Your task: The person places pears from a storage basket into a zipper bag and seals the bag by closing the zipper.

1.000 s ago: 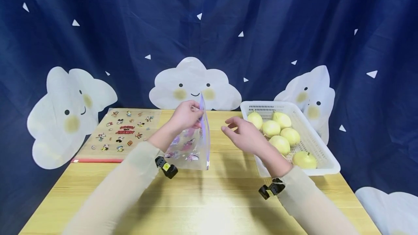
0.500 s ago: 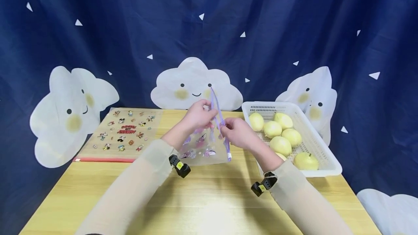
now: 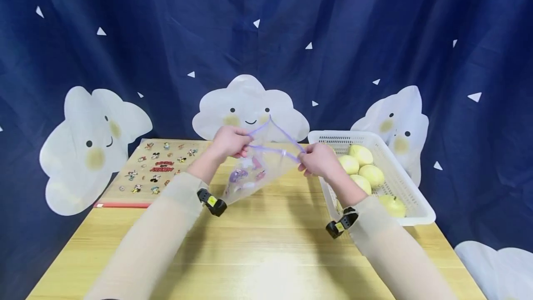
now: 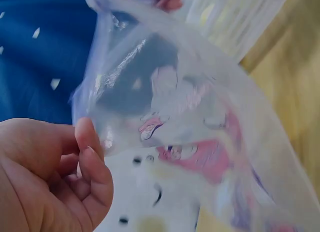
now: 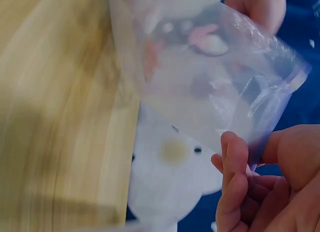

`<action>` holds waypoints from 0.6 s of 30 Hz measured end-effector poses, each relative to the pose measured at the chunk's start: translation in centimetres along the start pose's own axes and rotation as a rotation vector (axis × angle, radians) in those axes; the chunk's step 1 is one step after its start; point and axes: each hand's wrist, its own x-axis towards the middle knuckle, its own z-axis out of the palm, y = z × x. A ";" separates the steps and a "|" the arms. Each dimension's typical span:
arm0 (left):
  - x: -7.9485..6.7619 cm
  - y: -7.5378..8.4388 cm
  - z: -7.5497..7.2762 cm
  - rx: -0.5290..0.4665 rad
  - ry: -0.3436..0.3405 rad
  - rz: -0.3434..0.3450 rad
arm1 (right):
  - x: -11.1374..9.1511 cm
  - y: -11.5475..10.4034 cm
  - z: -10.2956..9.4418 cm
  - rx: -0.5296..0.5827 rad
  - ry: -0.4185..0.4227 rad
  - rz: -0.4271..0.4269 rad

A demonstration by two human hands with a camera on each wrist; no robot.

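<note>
A see-through zip bag [image 3: 250, 172] with pink and purple cartoon prints hangs between both hands over the table, its purple-edged mouth spread wide. My left hand [image 3: 231, 141] pinches the left side of that mouth between thumb and fingers. On the opposite side, my right hand [image 3: 318, 159] grips the purple edge near the white slider [image 3: 284, 153]. In the left wrist view the clear film of the bag [image 4: 200, 107] stretches away from the pinching fingertips. The right wrist view has the purple edge running between the thumb and fingers of the right hand [image 5: 265, 182].
A white plastic basket [image 3: 416, 198] holding several yellow-green pears [image 3: 372, 176] stands at the right, partly behind the right hand. Flat on the left of the table [image 3: 250, 253] lies another zip bag [image 3: 137, 175] with a red zip. A dark blue curtain [image 3: 266, 50] hangs behind.
My right hand has come left from beside the basket and taken hold of the bag's purple edge. The hands have since moved apart, pulling the bag's mouth from narrow to wide.
</note>
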 end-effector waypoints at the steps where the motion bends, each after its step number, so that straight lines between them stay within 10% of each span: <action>1: 0.0 -0.2 -0.8 -0.003 -0.006 -0.018 | 0.2 0.4 -0.5 0.014 0.001 0.023; 8: -0.4 -0.6 -4.4 -0.019 -0.158 -0.049 | 1.1 1.7 -2.6 0.138 -0.081 0.104; 18: -0.4 -1.7 -4.5 -0.061 -0.211 0.107 | 1.1 2.3 -2.6 0.147 -0.125 0.084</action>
